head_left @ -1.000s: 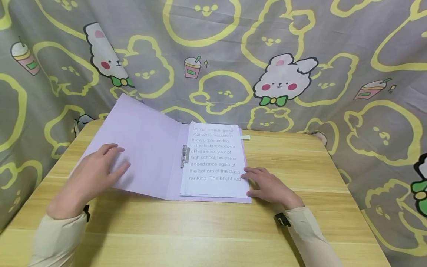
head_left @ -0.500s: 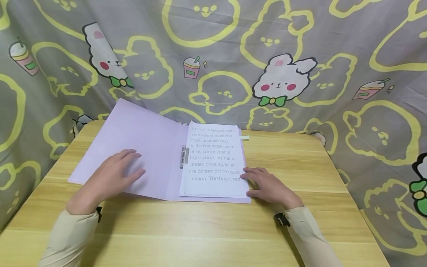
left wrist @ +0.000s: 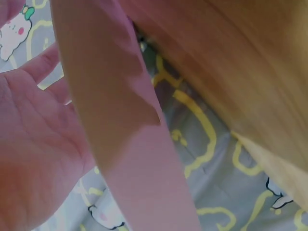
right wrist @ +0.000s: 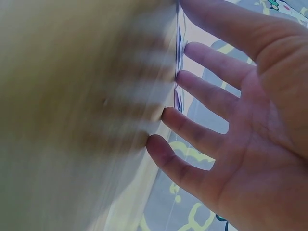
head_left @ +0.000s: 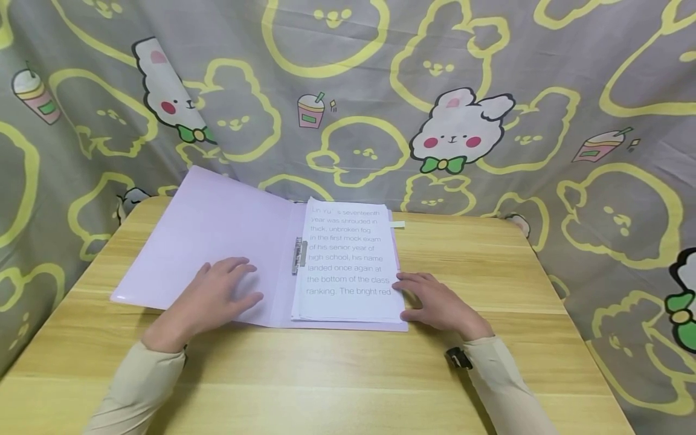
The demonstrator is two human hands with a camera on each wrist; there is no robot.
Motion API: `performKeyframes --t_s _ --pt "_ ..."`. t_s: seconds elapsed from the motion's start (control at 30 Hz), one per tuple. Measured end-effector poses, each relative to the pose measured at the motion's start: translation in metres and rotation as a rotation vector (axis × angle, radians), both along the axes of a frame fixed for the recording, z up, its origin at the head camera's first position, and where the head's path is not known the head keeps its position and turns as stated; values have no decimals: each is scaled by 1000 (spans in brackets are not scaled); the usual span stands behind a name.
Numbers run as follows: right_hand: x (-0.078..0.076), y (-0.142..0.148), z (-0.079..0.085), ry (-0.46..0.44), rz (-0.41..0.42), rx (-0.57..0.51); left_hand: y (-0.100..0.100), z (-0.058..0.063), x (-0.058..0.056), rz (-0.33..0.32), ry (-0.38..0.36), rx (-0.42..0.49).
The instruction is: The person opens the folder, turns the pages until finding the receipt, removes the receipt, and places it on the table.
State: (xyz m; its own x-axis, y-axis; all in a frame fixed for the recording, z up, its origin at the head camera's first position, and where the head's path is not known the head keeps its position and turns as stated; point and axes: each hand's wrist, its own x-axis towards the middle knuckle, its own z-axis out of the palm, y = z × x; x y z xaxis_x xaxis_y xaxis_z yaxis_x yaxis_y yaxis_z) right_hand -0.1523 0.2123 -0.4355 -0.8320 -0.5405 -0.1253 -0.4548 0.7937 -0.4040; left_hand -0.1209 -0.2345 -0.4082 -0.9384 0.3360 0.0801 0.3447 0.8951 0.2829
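Note:
A lilac folder (head_left: 196,229) lies spread on the table, its cover turned out to the left. Printed sheets (head_left: 348,260) are stacked on its right side, beside a metal clip (head_left: 298,256) at the spine. Over the lower part of the cover is my left hand (head_left: 217,296), fingers spread and loosely bent, gripping nothing. The left wrist view has the palm (left wrist: 38,130) facing the cover (left wrist: 115,144). My right hand (head_left: 437,302) rests at the right edge of the sheets and folder, fingers relaxed. From the right wrist its fingertips (right wrist: 156,144) meet the table surface.
A small pale tab (head_left: 398,225) sticks out past the folder's upper right edge. The wooden table (head_left: 326,380) stands against a grey cartoon-print curtain (head_left: 359,90) behind and at both sides.
My left hand has moved right and toward me across the cover. The cover's outer edge has sunk lower toward the table. My right hand has stayed in place.

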Motion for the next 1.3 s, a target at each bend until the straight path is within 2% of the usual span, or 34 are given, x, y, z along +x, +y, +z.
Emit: performKeyframes --t_s 0.2,0.57,0.87,1.3 --pt "0 0 1 -6 -11 -7 4 -7 -1 3 -58 -14" --pt "0 -1 0 -21 -55 -37 6 -15 2 -7 -98 -24" --pt "-2 -4 -3 -11 -127 -54 6 -14 2 -6 -114 -38" --pt "-3 -6 -2 0 -139 -127 6 -14 2 -5 -129 -40"
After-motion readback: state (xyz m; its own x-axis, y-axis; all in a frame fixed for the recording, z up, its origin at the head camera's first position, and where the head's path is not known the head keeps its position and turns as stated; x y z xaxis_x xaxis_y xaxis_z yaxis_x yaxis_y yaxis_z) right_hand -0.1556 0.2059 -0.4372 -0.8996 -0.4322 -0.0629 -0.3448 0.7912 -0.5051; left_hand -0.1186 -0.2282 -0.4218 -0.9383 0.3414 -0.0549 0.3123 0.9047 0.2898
